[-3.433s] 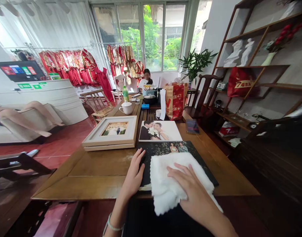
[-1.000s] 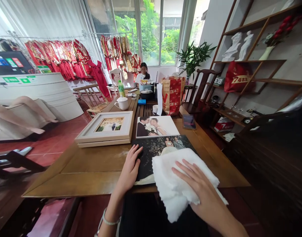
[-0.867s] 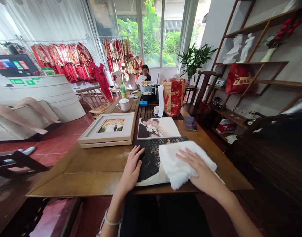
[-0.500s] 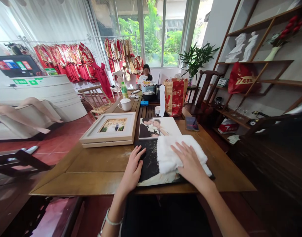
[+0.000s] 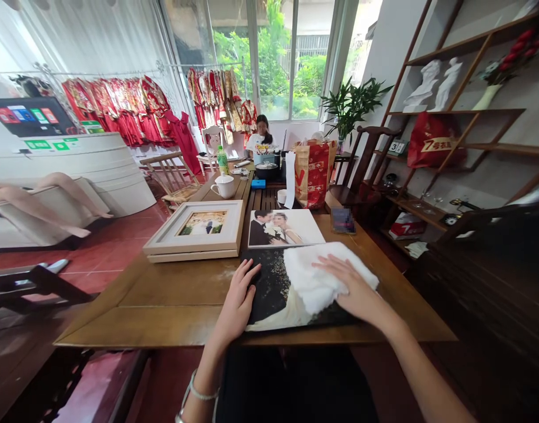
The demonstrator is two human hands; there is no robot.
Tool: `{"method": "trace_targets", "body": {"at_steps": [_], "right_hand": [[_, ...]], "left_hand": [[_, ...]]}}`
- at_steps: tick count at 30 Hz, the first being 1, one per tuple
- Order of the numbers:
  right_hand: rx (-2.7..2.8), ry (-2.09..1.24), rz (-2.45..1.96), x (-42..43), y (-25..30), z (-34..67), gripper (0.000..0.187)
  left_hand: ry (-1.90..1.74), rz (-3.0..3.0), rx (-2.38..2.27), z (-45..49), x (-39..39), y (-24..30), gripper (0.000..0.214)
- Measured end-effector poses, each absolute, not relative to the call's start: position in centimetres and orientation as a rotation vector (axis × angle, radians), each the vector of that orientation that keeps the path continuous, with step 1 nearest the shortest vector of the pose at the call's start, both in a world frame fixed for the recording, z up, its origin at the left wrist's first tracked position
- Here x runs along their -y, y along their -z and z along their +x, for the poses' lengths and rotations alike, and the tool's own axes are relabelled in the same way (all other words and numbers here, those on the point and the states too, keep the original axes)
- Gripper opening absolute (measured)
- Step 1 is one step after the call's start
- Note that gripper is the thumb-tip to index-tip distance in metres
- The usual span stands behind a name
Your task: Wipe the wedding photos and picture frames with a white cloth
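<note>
A dark photo panel with a pale, dress-like shape along its lower edge lies flat on the table before me. My left hand rests on its left edge, fingers stretched out and holding nothing. On the panel's right half is a fluffy white towel. My right hand lies flat on the towel with outstretched fingers, pressing it against the panel. Part of the panel is hidden beneath the towel and hand. Just beyond it lies a print of a couple.
Left of the panel sit pale wooden picture frames, stacked. Farther along the wooden table stand a white cup, a green-labelled bottle and a red-and-brown paper bag. A person sits at the far end.
My right hand has slid the towel a little to the right and turned it, uncovering more of the panel's pale shape. My left hand has stayed in place.
</note>
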State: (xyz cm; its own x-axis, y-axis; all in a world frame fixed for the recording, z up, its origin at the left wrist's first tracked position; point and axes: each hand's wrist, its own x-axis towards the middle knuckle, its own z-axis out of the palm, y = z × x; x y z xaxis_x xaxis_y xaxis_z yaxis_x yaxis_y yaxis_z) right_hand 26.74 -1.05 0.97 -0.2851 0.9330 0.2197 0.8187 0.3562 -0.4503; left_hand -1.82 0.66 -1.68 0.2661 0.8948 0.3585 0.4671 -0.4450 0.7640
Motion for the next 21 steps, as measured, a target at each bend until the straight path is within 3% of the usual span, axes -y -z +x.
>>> {"method": "trace_targets", "body": {"at_steps": [4,7,16,21], "right_hand": [[2.146,-0.300,-1.588,-4.1,-0.9,28.3,0.067],[2.160,-0.291,-1.580,-4.5,-0.7,28.2,0.070],[2.226,-0.115,-1.575,6.9,0.2,27.2,0.087],[2.272,-0.200,-1.526,10.1,0.1,27.7,0.085]], "left_hand": [[-1.086,2.020,-1.225,-1.8,-0.6,1.6,0.042],[-1.093,2.018,-1.222,-1.8,-0.5,1.5,0.042],[-1.082,2.034,-1.238,-1.7,-0.6,1.7,0.042],[-1.066,2.045,-1.244,-1.7,-0.5,1.5,0.042]]}}
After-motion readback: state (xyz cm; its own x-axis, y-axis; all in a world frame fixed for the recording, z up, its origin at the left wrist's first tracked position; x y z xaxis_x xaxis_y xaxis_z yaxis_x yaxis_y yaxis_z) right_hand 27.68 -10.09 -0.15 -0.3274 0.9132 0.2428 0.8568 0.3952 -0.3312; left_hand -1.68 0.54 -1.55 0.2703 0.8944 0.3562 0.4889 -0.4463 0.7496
